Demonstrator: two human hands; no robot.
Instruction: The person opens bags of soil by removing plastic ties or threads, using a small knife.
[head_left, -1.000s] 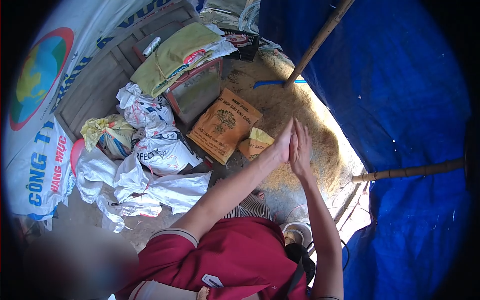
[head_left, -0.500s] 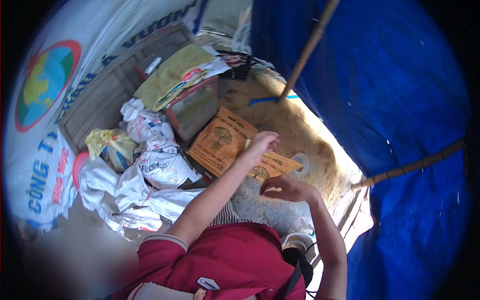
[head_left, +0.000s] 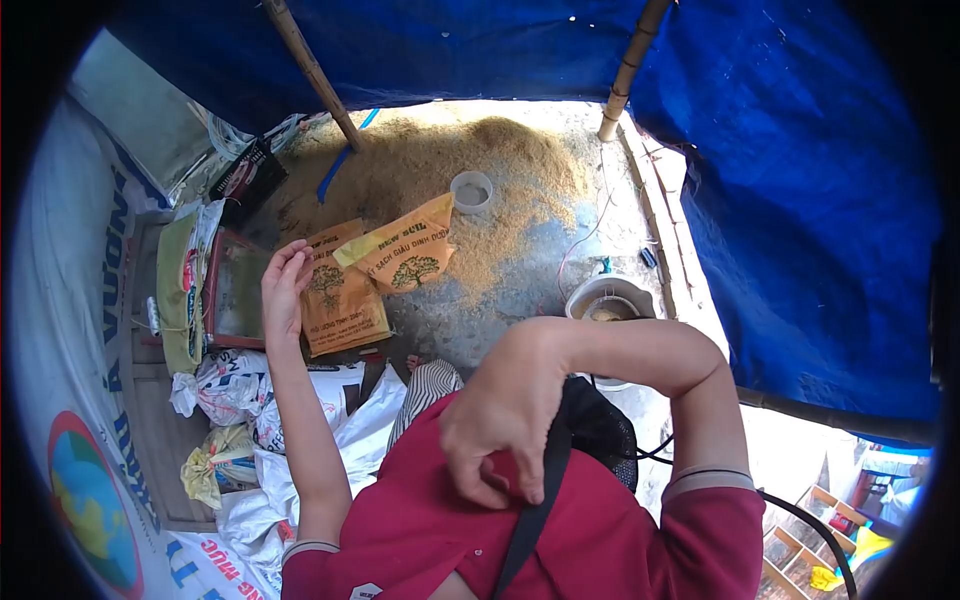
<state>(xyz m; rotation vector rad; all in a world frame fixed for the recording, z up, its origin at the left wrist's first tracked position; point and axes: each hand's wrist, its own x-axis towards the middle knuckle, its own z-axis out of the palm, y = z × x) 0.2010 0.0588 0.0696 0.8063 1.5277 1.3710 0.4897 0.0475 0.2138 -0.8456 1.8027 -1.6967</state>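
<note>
On the floor point(head_left: 520, 300), a husk pile point(head_left: 480, 165) lies at the far edge with a tub point(head_left: 471, 190) on it. Before the pile lies a bag point(head_left: 340, 305), and a second bag point(head_left: 405, 258) overlaps its right corner. A box point(head_left: 232, 295) is left of them, with sacks point(head_left: 230, 385) before it. A pot point(head_left: 608, 300) stands to the right. The left hand point(head_left: 285, 290) is between box and bag. The right hand point(head_left: 500, 420) is against a chest strap point(head_left: 535, 500).

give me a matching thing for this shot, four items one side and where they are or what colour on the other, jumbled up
1. left hand
2. right hand
3. small round cup
4. tarp

a. blue
b. on the husk pile
c. against the red shirt, by the black strap
d. raised, fingers open, beside the orange bags

Pairs: 1-d, 2-c, 3-b, 4-a
</note>
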